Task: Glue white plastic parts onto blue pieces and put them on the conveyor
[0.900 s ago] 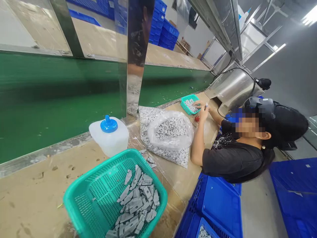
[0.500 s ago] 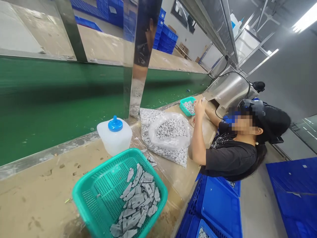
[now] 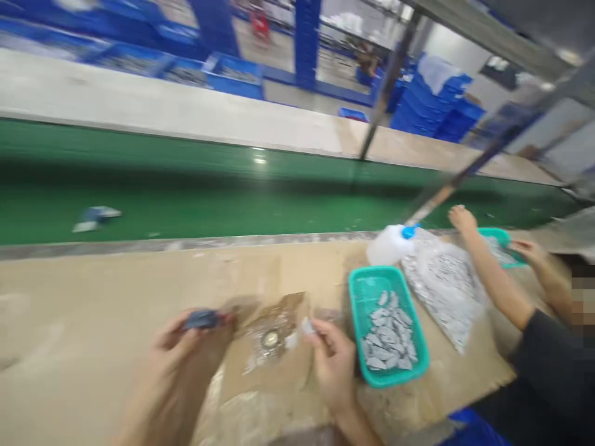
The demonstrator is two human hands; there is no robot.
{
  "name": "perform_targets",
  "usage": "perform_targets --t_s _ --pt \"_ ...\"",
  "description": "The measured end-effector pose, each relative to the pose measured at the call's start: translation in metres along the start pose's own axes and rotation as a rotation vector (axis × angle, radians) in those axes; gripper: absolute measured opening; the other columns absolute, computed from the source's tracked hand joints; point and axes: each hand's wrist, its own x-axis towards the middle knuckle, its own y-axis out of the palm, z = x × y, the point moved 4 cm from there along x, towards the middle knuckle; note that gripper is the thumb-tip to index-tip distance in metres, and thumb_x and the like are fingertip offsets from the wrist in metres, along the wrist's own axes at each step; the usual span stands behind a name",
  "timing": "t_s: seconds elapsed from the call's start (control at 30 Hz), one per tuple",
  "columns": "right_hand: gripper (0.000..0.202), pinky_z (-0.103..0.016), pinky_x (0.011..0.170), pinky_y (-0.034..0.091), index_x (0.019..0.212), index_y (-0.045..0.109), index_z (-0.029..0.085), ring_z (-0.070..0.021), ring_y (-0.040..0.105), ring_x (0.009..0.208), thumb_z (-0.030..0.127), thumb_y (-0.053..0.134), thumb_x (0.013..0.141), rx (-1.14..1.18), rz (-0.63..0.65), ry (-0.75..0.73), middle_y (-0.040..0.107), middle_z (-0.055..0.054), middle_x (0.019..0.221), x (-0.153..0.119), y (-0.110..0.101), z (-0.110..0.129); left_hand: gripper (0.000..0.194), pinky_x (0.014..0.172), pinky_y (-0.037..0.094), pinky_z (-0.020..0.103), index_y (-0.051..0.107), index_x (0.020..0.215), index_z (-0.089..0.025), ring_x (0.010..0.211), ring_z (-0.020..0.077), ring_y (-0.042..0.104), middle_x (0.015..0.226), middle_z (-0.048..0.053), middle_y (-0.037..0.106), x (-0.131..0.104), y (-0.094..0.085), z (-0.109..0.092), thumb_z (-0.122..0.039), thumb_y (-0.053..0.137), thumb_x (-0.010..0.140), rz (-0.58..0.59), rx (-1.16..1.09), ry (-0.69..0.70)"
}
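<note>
My left hand (image 3: 174, 347) is closed around a dark blue-grey piece (image 3: 202, 319), blurred, with a reddish tip at its right end. Between thumb and fingers of my right hand (image 3: 332, 359) is a small light grey piece (image 3: 307, 326). Between the hands, a small round metallic object (image 3: 270, 338) lies among clear plastic on a brown cardboard sheet (image 3: 251, 378). Just right of my right hand stands a green basket (image 3: 356, 303) with several grey flat pieces (image 3: 390, 334) in it.
A white jug (image 3: 388, 246) with a blue cap stands behind the basket. Beside it lies a clear bag (image 3: 446, 279) of small grey parts. A co-worker's arm (image 3: 497, 272) reaches over at right, near another green basket (image 3: 495, 234). A green conveyor belt (image 3: 223, 192) runs behind the table.
The view has swung left and levelled. Both my hands now show, each holding a piece. The co-worker's one arm now reaches towards the belt. A blue-and-white item appears on the belt.
</note>
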Motion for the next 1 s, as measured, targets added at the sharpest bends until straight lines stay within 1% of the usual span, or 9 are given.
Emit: perform_targets --t_s 0.03,0.1,0.2,0.33,0.43,0.53,0.8,0.9,1.0 --pt "0.022 -0.030 0.082 0.060 0.103 0.077 0.021 -0.0205 0.075 0.091 0.024 0.060 0.090 -0.038 0.010 -0.051 0.079 -0.008 0.101 0.001 0.002 0.001 0.054 0.066 0.061 0.037 0.070 0.072 -0.021 0.069 0.0253 0.069 0.070 0.003 0.072 -0.001 -0.015 -0.006 -0.057 0.096 0.040 -0.034 -0.032 0.021" --pt "0.023 -0.032 0.084 0.060 0.106 0.077 0.023 -0.0211 0.074 0.094 0.023 0.060 0.091 -0.114 0.074 -0.176 0.079 -0.007 0.103 0.004 0.007 0.005 0.056 0.068 0.061 0.037 0.071 0.071 -0.019 0.065 0.0240 0.069 0.067 0.005 0.072 -0.002 -0.030 -0.015 -0.053 0.098 0.034 -0.046 -0.123 0.062" --pt "0.025 -0.034 0.084 0.059 0.108 0.077 0.025 -0.0201 0.074 0.091 0.019 0.058 0.093 -0.214 0.119 -0.352 0.079 -0.006 0.101 0.004 0.015 0.010 0.054 0.071 0.061 0.037 0.071 0.072 -0.018 0.063 0.0227 0.070 0.068 0.005 0.072 -0.005 -0.030 -0.023 -0.049 0.098 0.038 -0.056 -0.203 0.135" --pt "0.024 -0.034 0.078 0.059 0.107 0.077 0.024 -0.0189 0.073 0.085 0.016 0.058 0.094 -0.314 0.139 -0.532 0.080 -0.006 0.096 0.000 0.024 0.014 0.044 0.074 0.060 0.034 0.072 0.078 -0.017 0.071 0.0224 0.072 0.077 0.006 0.075 -0.011 -0.027 -0.028 -0.040 0.096 0.049 -0.140 -0.112 0.242" --pt "0.025 -0.033 0.075 0.057 0.111 0.076 0.024 -0.0182 0.073 0.080 0.016 0.060 0.094 -0.398 0.145 -0.662 0.080 -0.006 0.094 -0.003 0.030 0.016 0.040 0.075 0.060 0.034 0.073 0.083 -0.015 0.076 0.0231 0.072 0.083 0.009 0.075 -0.013 -0.031 -0.028 -0.038 0.092 0.056 -0.147 -0.066 0.269" --pt "0.026 -0.033 0.073 0.054 0.114 0.075 0.024 -0.0168 0.071 0.073 0.015 0.061 0.094 -0.496 0.125 -0.772 0.080 -0.006 0.094 -0.006 0.034 0.018 0.040 0.070 0.059 0.032 0.074 0.085 -0.015 0.074 0.0216 0.070 0.084 0.009 0.075 -0.012 -0.034 -0.027 -0.038 0.091 0.057 -0.145 -0.097 0.283" --pt "0.027 -0.033 0.075 0.050 0.115 0.073 0.023 -0.0174 0.069 0.077 0.012 0.062 0.093 -0.645 0.126 -0.872 0.080 -0.005 0.099 -0.013 0.038 0.021 0.038 0.060 0.057 0.026 0.074 0.084 -0.015 0.067 0.0177 0.067 0.078 0.007 0.073 -0.017 -0.028 -0.028 -0.035 0.091 0.057 -0.153 -0.167 0.246" --pt "0.029 -0.033 0.076 0.049 0.116 0.073 0.023 -0.0171 0.069 0.077 0.011 0.062 0.093 -0.663 0.133 -0.881 0.080 -0.005 0.100 -0.014 0.039 0.021 0.037 0.060 0.057 0.026 0.075 0.087 -0.015 0.067 0.0175 0.066 0.079 0.006 0.073 -0.018 -0.027 -0.026 -0.036 0.090 0.060 -0.130 -0.149 0.246" --pt "0.031 -0.033 0.076 0.049 0.118 0.072 0.024 -0.0172 0.069 0.078 0.010 0.062 0.093 -0.670 0.147 -0.885 0.080 -0.004 0.102 -0.014 0.040 0.021 0.034 0.066 0.057 0.027 0.075 0.089 -0.016 0.072 0.0185 0.068 0.083 0.007 0.074 -0.019 -0.027 -0.024 -0.035 0.088 0.064 -0.125 -0.065 0.273"
